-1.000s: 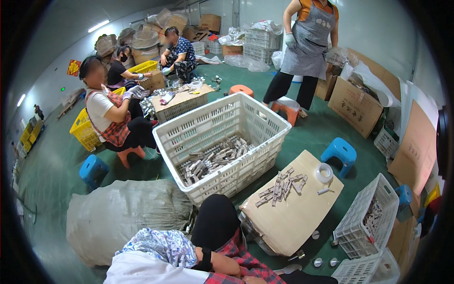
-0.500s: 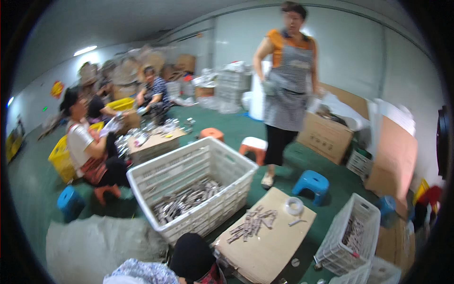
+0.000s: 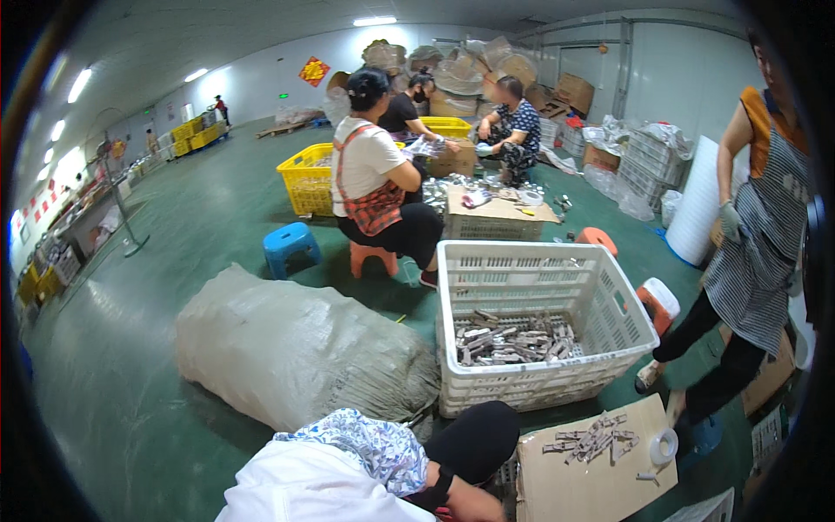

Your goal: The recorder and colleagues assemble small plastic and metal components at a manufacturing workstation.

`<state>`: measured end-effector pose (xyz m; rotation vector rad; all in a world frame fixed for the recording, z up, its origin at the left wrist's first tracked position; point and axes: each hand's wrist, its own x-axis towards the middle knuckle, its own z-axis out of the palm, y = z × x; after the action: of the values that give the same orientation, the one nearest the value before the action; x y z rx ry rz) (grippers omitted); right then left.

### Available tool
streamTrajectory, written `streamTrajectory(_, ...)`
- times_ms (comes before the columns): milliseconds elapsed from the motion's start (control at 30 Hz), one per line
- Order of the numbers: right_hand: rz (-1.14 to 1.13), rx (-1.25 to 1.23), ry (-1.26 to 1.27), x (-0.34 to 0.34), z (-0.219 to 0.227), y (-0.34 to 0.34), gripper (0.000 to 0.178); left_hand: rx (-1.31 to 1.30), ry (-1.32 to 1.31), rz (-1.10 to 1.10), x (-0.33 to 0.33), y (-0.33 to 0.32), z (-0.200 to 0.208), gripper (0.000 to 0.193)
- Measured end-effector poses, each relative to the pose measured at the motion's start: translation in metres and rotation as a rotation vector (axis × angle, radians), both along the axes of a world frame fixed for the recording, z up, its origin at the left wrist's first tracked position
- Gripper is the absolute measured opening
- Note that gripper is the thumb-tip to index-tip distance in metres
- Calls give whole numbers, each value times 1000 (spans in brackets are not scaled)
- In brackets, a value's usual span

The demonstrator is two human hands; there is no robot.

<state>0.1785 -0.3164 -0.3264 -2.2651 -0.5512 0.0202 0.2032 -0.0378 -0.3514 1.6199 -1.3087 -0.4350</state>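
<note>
Okay, both hands are staying outside the view, so I'm not able to tell how the fingers are set. One bare forearm [image 3: 474,504] with a black band [image 3: 435,489] is coming in at the lower edge, on the near side of the white slotted plastic crate [image 3: 522,393]. Nearest it, flat metal clip-like parts [image 3: 593,442] are lying in a loose pile on a cardboard sheet [image 3: 578,494], front-right of the crate, with a tape roll [image 3: 656,449] sitting just beside. More metal parts [image 3: 513,344] are covering some of the crate's floor. A bulging pale sack [image 3: 296,339] is resting left of the crate; a blue stool [image 3: 291,235] is standing behind-left. Right of the crate, a co-worker in a striped apron [image 3: 755,283] is standing; behind-left of it, another in a checked apron [image 3: 374,207] is sitting.
</note>
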Motion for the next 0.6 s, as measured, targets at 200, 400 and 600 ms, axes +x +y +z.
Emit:
streamTrajectory(200, -78, -270, -418, 18, -29, -10, 18, -454, -227, 429, 20, 25, 139, 21)
streamTrajectory(400, -49, -260, -317, 37, -39, -7, 18, -1170, -672, 12, 1, 47, 235, 17)
streamTrajectory(600, 95, -235, -322, 65, -52, 17, 18, -1400, -1059, 253, -26, 37, 264, 19)
